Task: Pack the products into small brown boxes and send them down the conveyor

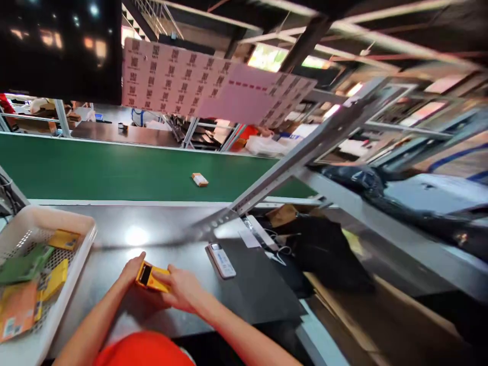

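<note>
Between my hands is a small yellow box [155, 280] with a dark panel on its left part, held above the metal table [114, 223]. My left hand [132, 269] grips its left end, thumb at the top edge. Closed on its right end is my right hand [182, 288], with the thumb lying across the face. The fingers beneath the box are mostly hidden. To the right of my right hand a phone [221, 260] lies on a dark mat [259, 290].
A white plastic basket [82, 219] at the left holds several yellow, green and orange packets. Beyond the table runs a green conveyor belt [95, 170] carrying a small orange-and-white box [200, 179]. A slanted metal post [274, 170], cables and black cloth [324, 249] stand or lie at the right.
</note>
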### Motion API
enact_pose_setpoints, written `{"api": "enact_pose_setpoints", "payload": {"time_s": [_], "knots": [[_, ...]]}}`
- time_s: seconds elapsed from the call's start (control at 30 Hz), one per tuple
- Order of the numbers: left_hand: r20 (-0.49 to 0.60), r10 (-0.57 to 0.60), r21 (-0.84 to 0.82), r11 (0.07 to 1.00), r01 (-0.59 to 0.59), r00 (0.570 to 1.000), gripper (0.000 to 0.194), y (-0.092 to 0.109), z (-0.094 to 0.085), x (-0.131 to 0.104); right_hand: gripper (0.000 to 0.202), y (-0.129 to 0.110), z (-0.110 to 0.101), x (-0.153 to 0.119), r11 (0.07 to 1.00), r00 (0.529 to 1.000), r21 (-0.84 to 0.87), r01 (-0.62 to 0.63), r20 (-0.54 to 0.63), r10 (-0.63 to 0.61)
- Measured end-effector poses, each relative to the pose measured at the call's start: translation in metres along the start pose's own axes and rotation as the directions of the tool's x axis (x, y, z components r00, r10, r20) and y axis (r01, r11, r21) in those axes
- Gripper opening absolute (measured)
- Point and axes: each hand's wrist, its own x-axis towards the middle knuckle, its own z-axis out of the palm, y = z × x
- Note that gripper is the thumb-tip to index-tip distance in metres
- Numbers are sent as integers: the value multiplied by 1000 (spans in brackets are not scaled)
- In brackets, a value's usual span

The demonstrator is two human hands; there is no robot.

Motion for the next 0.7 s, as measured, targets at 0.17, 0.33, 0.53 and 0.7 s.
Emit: {"api": "enact_pose_setpoints", "payload": {"time_s": [0.17, 0.33, 0.53, 0.7], "knots": [[-68, -87, 262, 960, 102, 994, 71, 12, -12, -13, 53, 6, -9, -9, 999, 997, -32, -13, 79, 15], [-159, -128, 395, 901, 182, 979, 72, 29, -9, -24, 61, 52, 0, -63, 998, 993, -24, -60, 103, 62], [-150, -155, 448, 870, 207, 976, 77, 31, -12, -27, 67, 118, 37, -143, 991, 991, 48, -125, 59, 122], [-149, -179, 502, 834, 230, 972, 81, 32, -14, -23, 62, 124, 72, -127, 979, 992, 161, -126, 32, 123]]}}
